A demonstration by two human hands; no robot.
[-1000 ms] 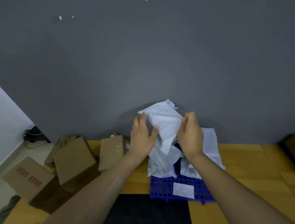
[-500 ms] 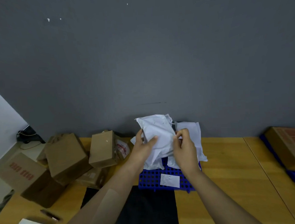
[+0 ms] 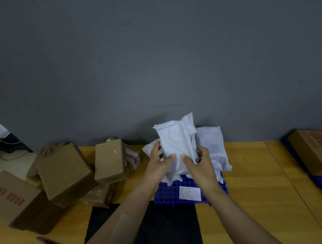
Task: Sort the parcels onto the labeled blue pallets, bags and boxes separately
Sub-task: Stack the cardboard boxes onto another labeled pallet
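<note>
White bag (image 3: 176,145): held upright over the bag pile (image 3: 212,143) on the middle blue pallet (image 3: 167,194).
Left boxes (image 3: 64,170): heaped on the table (image 3: 251,173); red print, unreadable.
Left hand (image 3: 158,164): fingers curled round the bag's left edge.
Right hand (image 3: 199,164): thumb in front, fingers wrapped behind.
Pallet label (image 3: 189,193): white, text too small to read.
Right box (image 3: 316,152): red lettering, blurred.
</note>
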